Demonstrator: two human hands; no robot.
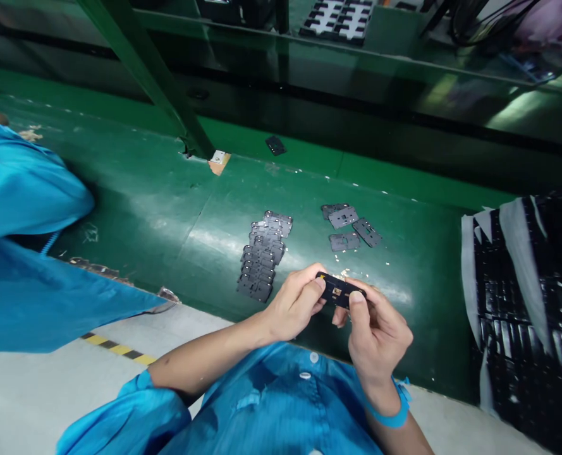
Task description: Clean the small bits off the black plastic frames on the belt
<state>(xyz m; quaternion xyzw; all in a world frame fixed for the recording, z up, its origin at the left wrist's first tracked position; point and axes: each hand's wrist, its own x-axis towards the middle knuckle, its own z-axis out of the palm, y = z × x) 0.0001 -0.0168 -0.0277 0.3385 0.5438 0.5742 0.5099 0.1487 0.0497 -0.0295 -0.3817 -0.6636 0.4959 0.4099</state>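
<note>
A black rectangular plate (341, 291) with a small square opening and a yellow mark at its left end is held between both hands, above the front of the green table. My left hand (299, 300) pinches its left end, thumb on top. Around the right end my right hand (378, 325) is closed, its thumb pressed on the face. Just left of my left hand lies an overlapping stack of similar dark plates (260, 259). Beyond my hands are a few loose plates (344, 242), with small pale bits (344, 273) scattered nearby.
One dark piece (275, 145) lies near the back of the green table (157, 189). A green post (152, 76) rises at the back left. Another person's blue sleeve (24, 180) is at the left. Black wrapped stacks (531, 303) stand at the right, under a shelf (404, 60) behind.
</note>
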